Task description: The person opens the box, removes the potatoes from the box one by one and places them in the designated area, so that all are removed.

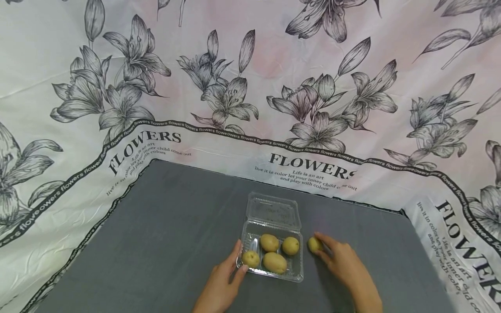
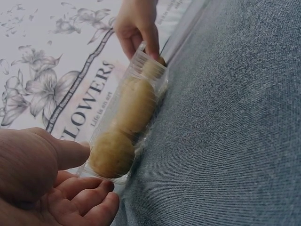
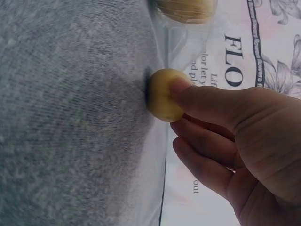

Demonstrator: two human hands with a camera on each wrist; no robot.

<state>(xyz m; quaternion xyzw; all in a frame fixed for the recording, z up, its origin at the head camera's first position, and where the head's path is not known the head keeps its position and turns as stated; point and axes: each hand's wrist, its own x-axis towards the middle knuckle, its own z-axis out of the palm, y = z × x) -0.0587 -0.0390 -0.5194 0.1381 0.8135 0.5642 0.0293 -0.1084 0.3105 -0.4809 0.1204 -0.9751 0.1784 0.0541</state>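
Note:
A clear plastic clamshell container [image 1: 296, 274] stands on the grey table with its lid [image 1: 273, 211] laid back. Several yellow-brown potatoes lie inside, among them a round potato [image 1: 250, 259] in the near left corner and a longer potato [image 1: 275, 263] beside it. My left hand [image 1: 222, 278] holds the container's near left corner between thumb and fingers; in the left wrist view the thumb lies by the round potato [image 2: 112, 154]. Just right of the container, my right hand [image 1: 344, 261] pinches a small potato [image 3: 162, 94] between thumb and fingertips, low over or on the table.
The grey table [image 1: 176, 217] stretches to both sides of the container. A white cloth [image 1: 235, 152] printed with grey flowers and lettering hangs behind the table and runs along its left and right sides.

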